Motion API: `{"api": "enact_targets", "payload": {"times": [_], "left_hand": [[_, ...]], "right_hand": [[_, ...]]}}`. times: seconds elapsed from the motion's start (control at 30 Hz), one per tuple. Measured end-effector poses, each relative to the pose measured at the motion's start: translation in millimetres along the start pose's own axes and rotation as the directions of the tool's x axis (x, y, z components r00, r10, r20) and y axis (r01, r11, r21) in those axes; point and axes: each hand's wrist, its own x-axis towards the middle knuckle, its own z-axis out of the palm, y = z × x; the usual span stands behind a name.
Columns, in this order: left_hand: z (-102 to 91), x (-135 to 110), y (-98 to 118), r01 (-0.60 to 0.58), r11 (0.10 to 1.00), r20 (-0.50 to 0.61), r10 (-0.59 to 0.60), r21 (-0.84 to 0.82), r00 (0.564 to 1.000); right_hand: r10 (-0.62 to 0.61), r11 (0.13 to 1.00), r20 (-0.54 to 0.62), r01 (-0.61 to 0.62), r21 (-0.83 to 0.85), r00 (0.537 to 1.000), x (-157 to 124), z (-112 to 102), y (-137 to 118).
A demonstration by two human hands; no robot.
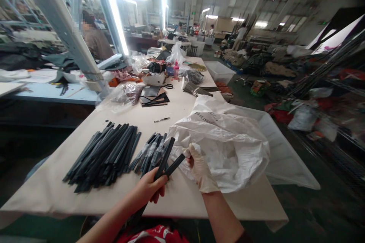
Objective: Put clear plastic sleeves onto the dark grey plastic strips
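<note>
Left hand (154, 186) gripping two strips (175, 164): likely points of failure

Viewed from the tableside, left to right. Pile (104, 157): dark lengths heaped loosely on the table (182, 207); with no tie that I can see, a careless brush could scatter them. Smaller pile (151, 151): similar lengths with pale, shiny patches, just beyond the left hand; anything dropped here might mix in unnoticed. Left hand: bare, fingers closed around the strips, whose upper ends splay apart. Should the thumb relax, I judge, one could slide out of line. Right hand (201, 171): gloved, finger and thumb pinching a white scrap (195, 146) just beside one strip's tip; whether they touch, I cannot tell. Thin glove material may dull the feel, so the scrap could slip or crease. Sack (225, 155): white, crumpled, beside the gloved hand; its slack folds could snag fingers or hide a fallen scrap.
</note>
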Motion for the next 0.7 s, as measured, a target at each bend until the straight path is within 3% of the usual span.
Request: {"api": "enact_targets", "payload": {"times": [0.23,0.37,0.5,0.6,0.7], "left_hand": [[-1.9,-3,-2,0.063,0.996,0.046,-0.060,-0.070,0.997],[-0.6,0,-5,0.056,0.997,0.043,-0.054,-0.051,0.998],[-1.2,2,-8,0.003,1.000,0.000,-0.003,0.012,1.000],[-2.7,-1,-14,-0.035,0.997,-0.035,0.037,0.074,0.999],[-3.9,-6,-17,-0.090,0.993,-0.158,0.102,0.079,0.982]], "right_hand": [[-0.005,0.999,-0.020,0.004,-0.044,1.000,0,-5,19],[-0.042,0.983,0.051,0.050,-0.176,0.998,-13,-3,31],[0.031,0.942,0.231,0.049,-0.332,0.972,-31,3,37],[-0.007,0.926,0.183,0.075,-0.370,0.983,-38,5,39],[-0.031,0.922,0.147,0.085,-0.378,0.989,-44,9,45]]}}
